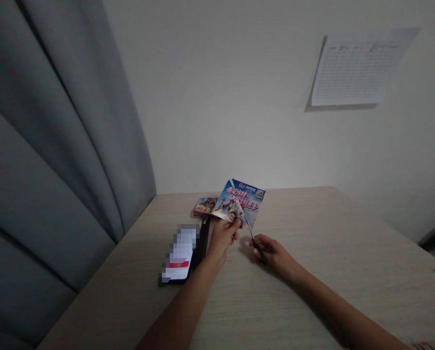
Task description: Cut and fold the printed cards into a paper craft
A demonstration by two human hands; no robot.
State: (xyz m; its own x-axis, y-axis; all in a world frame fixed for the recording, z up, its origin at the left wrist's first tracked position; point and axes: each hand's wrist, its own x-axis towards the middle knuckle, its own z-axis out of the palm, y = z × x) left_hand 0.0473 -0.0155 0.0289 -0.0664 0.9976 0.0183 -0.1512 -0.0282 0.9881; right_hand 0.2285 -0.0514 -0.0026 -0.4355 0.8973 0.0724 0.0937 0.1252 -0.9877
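Observation:
My left hand (224, 237) pinches the lower edge of a colourful printed flyer (252, 199), blue at the top with red lettering. A slit runs down from the flyer's top edge, so its left part stands apart there. In my right hand (272, 253) is a pair of scissors (260, 253) with dark handles, my fingers closed round them. The thin metal blades point up and left and meet the flyer's lower part. How far the blades are spread I cannot tell. Just left of the flyer lies a small stack of printed leaflets (203, 206).
A phone (181, 255) with a lit, pixelated screen lies left of my left forearm, beside a dark narrow object (204, 236). The pale wooden table (312, 228) meets a white wall. Grey curtains (75, 121) hang at the left; a printed sheet (354, 73) is on the wall.

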